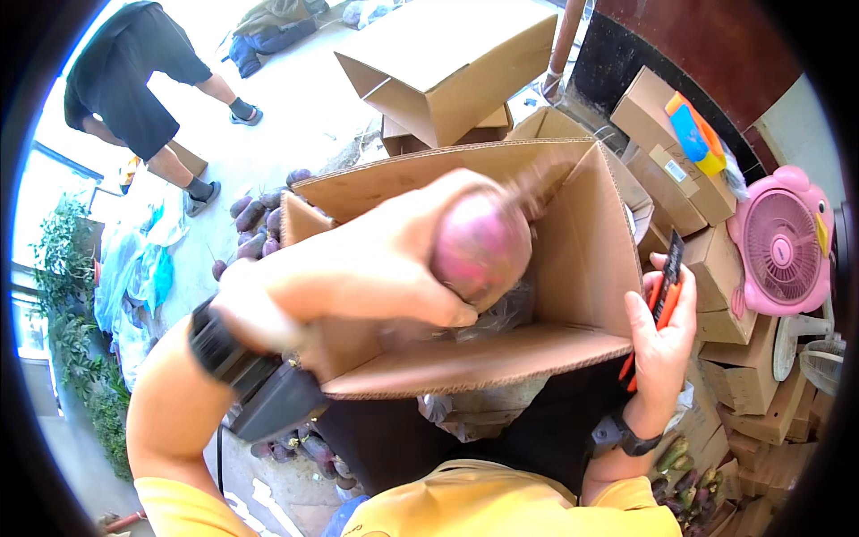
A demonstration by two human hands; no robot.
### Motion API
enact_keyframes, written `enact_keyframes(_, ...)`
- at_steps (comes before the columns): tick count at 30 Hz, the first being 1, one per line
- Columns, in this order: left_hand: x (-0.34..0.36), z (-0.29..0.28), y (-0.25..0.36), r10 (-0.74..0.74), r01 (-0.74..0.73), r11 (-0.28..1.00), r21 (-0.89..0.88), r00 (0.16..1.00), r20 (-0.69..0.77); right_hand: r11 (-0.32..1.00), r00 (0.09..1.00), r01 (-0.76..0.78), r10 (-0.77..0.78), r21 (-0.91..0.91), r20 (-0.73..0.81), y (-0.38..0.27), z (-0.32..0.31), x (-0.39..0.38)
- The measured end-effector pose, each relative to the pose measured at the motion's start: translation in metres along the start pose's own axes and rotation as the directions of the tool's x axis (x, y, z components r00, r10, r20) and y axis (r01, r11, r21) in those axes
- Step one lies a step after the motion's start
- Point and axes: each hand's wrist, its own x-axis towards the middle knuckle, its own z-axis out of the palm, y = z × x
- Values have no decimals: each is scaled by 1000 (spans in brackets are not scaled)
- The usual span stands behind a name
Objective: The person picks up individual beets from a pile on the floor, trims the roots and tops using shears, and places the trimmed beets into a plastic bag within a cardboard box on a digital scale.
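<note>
Over the open cardboard box, my left hand grips a round purple-pink radish, partly blurred by motion. A brownish root or stem end points away from the hand. Some clear plastic lies inside the box below. My right hand is at the box's right side, its fingers closed around a slim red-and-black box cutter that points upward. The box rests in front of my lap, its flaps raised; the left hand and forearm hide part of its interior.
Several purple radishes lie on the floor beyond the box, with more at lower left. Another open carton stands ahead. Stacked cartons and a pink fan are at right. A person bends over at far left.
</note>
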Motion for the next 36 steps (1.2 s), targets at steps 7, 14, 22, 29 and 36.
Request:
enact_keyframes(7, 90, 33, -141, -413, 311, 911, 272, 718, 560, 995, 995, -98, 99, -27, 13, -5, -4, 2)
enact_keyframes(14, 91, 43, -262, -585, 391, 809, 439, 611, 534, 995, 989, 37, -24, -92, 146, 10, -15, 7)
enact_keyframes(22, 70, 71, -297, -672, 423, 558, 714, 735, 89, 999, 994, 24, -22, -23, 106, 16, -12, 4)
enact_keyframes(29, 90, 81, -265, -727, 511, 472, 718, 686, -11, 1000, 997, 5, -6, 10, 81, 11, -7, 3)
enact_keyframes(36, 96, 110, -236, -379, 424, 640, 641, 900, -217, 1000, 995, -3, 4, -14, 104, 8, -8, 3)
